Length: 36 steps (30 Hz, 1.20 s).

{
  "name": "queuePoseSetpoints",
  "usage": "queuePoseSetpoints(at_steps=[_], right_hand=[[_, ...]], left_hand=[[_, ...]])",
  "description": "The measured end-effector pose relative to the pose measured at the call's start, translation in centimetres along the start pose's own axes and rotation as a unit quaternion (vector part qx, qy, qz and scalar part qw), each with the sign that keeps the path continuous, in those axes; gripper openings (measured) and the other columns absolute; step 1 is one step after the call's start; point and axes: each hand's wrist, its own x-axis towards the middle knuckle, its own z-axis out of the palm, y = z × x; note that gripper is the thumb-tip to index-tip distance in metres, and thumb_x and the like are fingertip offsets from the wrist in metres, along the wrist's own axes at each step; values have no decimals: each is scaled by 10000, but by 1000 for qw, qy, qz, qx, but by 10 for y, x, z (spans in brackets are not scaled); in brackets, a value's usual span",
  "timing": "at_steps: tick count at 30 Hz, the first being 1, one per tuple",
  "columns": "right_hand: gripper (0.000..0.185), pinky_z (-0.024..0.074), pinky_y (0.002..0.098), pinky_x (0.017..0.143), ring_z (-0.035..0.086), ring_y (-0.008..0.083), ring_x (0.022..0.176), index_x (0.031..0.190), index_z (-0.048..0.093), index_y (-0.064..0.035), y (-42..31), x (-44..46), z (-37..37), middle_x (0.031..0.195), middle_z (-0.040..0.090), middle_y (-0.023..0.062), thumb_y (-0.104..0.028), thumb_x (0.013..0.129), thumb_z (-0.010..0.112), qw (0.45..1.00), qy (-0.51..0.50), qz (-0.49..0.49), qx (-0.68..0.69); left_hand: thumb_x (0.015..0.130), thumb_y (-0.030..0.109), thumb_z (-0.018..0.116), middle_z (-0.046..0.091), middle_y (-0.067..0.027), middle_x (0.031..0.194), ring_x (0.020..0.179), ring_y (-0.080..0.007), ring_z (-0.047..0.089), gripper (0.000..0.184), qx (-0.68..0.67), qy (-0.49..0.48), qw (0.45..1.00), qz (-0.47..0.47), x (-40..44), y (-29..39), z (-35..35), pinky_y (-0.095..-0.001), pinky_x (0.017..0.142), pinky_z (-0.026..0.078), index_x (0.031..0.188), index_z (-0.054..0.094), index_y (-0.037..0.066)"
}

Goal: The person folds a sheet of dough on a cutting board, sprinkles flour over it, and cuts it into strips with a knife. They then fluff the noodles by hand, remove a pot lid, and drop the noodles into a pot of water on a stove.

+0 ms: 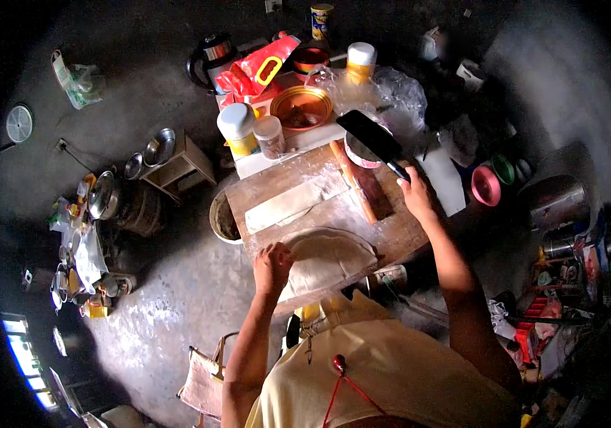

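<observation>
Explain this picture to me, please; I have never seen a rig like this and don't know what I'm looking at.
There is no machine here: a person works with two bare hands. The single picture comes from a camera worn on their head, looking forward and down, so the arms reach in from the bottom.

In front of them is a floury wooden board. On it lie a long, flat strip of dough, a half-round sheet of dough nearer the body, and a rolling pin.

The right hand holds what looks like a broad, dark-bladed knife. The left hand is curled at the half-round sheet's edge; whether it grips anything is unclear.
</observation>
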Motion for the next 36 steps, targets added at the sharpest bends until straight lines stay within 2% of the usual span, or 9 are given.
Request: queuePoseSetpoints(at_steps=[4,6,10,13,18,20,26,29,36], right_hand=[[362,419,421,802,534,372,961,1233,403,-90,-10,-22,-35,1056,557,198,-201,903,503,999,-29,-2,37],[386,413,378,857,544,320,1011,1249,414,-76,13,-35,-44,1133,549,170,-227,905,505,995,-17,-94,39],[386,392,350,907,533,288,1063,1248,435,-64,36,-51,-61,1185,535,149,-241,911,493,990,-87,-101,49],[374,351,346,957,474,260,1149,1230,467,-62,26,-47,-76,1211,525,142,-252,909,489,977,-214,-17,-16],[335,381,361,901,506,264,1054,1158,517,-40,72,-41,-49,1168,513,140,-226,879,534,983,-154,-66,80],[305,388,368,873,498,274,1002,1108,547,-34,71,-35,-48,1152,472,117,-161,834,587,979,-72,-187,-35],[339,385,359,888,465,267,1033,1112,547,-47,15,-39,-54,1137,446,115,-71,779,609,976,-41,-208,-58],[299,369,378,896,477,286,1019,1089,564,-55,-12,-48,-41,1104,501,107,-76,791,584,968,-63,-240,46],[321,436,355,825,530,251,929,991,606,-73,-75,-76,11,1014,539,74,-76,677,674,871,-247,-420,69]], left_hand=[[721,167,644,563,-74,752,789,-298,535,120,24,11,998,50,-5,16,-15,-392,720,414,766,573,81],[741,122,625,593,-71,779,794,-284,549,88,13,15,992,125,-12,25,-23,-379,736,421,793,574,71],[750,58,597,617,-69,824,826,-265,560,199,-53,-19,998,17,-42,44,-30,-361,787,425,948,593,74],[749,53,597,611,-70,817,828,-268,556,263,-28,-30,999,-3,-53,43,-22,-360,793,424,1010,597,82],[679,176,701,567,-86,932,905,-288,516,365,61,-18,997,52,-52,47,-14,-399,816,390,1019,597,93],[618,190,743,535,-97,1007,977,-296,497,482,80,-33,996,32,-49,51,-11,-415,868,376,1058,564,106],[638,178,721,511,-96,1060,1046,-297,459,455,119,0,993,0,-56,49,-7,-430,896,347,1051,539,120],[655,158,703,534,-86,1020,1021,-289,480,380,108,17,994,-7,-60,41,-3,-422,886,353,1006,563,116],[708,158,656,567,-80,976,980,-287,510,256,118,52,991,-24,-59,35,1,-406,867,364,950,591,106]])
